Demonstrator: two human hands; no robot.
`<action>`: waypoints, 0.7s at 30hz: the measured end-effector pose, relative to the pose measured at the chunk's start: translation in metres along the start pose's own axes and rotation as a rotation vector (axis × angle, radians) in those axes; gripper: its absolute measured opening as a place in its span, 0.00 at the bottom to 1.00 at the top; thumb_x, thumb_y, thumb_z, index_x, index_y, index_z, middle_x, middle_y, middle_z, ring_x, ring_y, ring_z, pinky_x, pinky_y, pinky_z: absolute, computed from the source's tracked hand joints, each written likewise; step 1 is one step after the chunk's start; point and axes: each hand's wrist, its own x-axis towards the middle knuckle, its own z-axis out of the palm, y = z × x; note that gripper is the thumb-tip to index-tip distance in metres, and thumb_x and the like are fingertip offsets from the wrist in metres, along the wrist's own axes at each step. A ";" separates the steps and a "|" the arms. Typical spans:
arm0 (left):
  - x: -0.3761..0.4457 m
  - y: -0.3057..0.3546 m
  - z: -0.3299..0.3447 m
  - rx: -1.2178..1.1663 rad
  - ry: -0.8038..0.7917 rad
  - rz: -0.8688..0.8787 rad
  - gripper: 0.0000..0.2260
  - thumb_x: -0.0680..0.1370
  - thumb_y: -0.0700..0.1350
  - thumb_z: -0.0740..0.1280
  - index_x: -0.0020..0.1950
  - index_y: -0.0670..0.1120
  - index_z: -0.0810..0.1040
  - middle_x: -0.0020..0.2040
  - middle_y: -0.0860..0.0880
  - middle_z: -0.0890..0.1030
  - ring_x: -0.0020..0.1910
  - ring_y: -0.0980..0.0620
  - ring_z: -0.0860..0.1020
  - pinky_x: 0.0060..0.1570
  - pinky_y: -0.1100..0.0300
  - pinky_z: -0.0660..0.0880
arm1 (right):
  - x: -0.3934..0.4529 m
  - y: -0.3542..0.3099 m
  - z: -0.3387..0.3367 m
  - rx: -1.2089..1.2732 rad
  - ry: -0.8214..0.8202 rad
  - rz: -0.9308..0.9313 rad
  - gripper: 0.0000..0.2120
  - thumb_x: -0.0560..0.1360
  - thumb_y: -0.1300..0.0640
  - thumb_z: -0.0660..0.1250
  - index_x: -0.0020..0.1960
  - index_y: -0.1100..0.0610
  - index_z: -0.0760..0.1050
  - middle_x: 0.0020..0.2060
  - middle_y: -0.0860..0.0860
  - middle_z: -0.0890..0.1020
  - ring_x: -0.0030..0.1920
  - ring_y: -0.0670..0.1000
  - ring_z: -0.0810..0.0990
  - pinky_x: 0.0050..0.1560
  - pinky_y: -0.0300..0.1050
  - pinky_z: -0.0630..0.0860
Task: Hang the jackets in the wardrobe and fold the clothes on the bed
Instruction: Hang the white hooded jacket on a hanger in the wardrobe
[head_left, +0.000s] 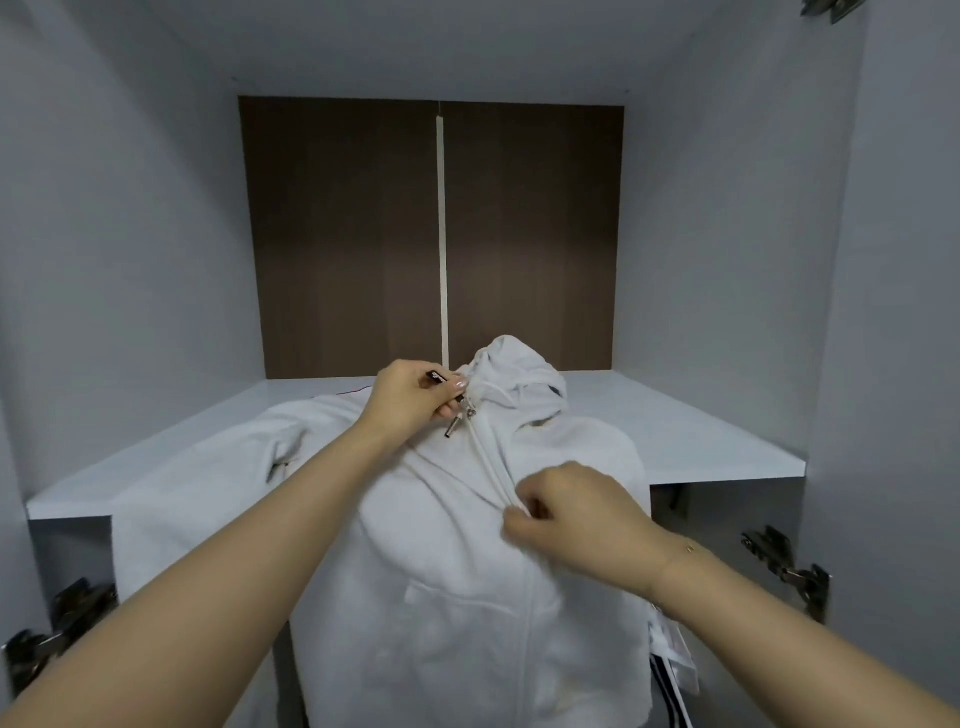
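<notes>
Your right hand (566, 514) pinches the zip (493, 457) of the white hoodie (457, 597), which hangs in the wardrobe with its shoulders lying over the front edge of the shelf (717, 441). Pull the slider straight up along the teeth and keep the cloth below it flat, so it does not catch. Above it, at the collar, your left hand (410, 397) pinches the collar together with a small dark thing I cannot identify; hold there firmly. The hood (514, 364) rests further back on the shelf.
</notes>
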 end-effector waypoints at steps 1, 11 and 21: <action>-0.002 -0.003 0.001 -0.032 -0.034 -0.009 0.08 0.78 0.37 0.69 0.38 0.42 0.81 0.29 0.50 0.81 0.25 0.59 0.77 0.31 0.68 0.75 | -0.007 0.001 0.002 0.005 -0.019 0.006 0.21 0.75 0.48 0.63 0.30 0.56 0.59 0.26 0.51 0.68 0.30 0.51 0.66 0.33 0.47 0.62; -0.017 -0.018 -0.002 -0.377 -0.123 -0.064 0.05 0.78 0.39 0.68 0.44 0.40 0.82 0.35 0.46 0.83 0.31 0.56 0.79 0.37 0.66 0.77 | 0.063 0.023 -0.031 0.095 0.255 0.052 0.15 0.74 0.43 0.68 0.59 0.45 0.74 0.50 0.41 0.73 0.39 0.41 0.72 0.42 0.44 0.69; -0.014 -0.022 -0.002 -0.431 -0.144 -0.065 0.04 0.77 0.38 0.69 0.45 0.39 0.82 0.34 0.46 0.83 0.31 0.55 0.79 0.38 0.65 0.77 | 0.090 0.060 -0.075 0.818 0.361 0.142 0.19 0.77 0.55 0.56 0.37 0.64 0.78 0.27 0.55 0.80 0.24 0.51 0.73 0.27 0.43 0.69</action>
